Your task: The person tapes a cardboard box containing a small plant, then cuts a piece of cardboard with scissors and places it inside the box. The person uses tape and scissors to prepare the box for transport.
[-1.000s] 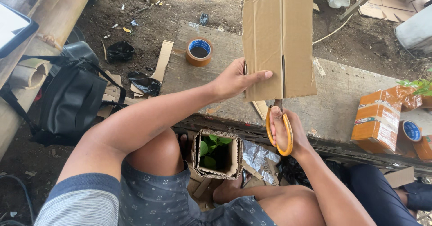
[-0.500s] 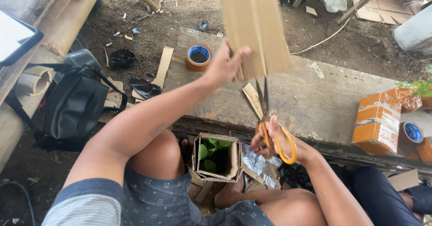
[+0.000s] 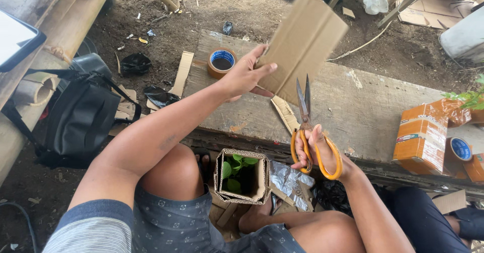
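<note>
Cardboard sheet now tilted in left hand's grip, right hand gripping scissors; seedling-filled carton below.

The cardboard sheet hides the fingertips of the left hand behind it, and the scissors cover part of its lower edge. The right hand fills the orange handles, so its fingers are partly hidden. The small cardboard box shows only leaf tops; what the plant stands in cannot be seen. The tablet is cut off by the left edge.
</note>
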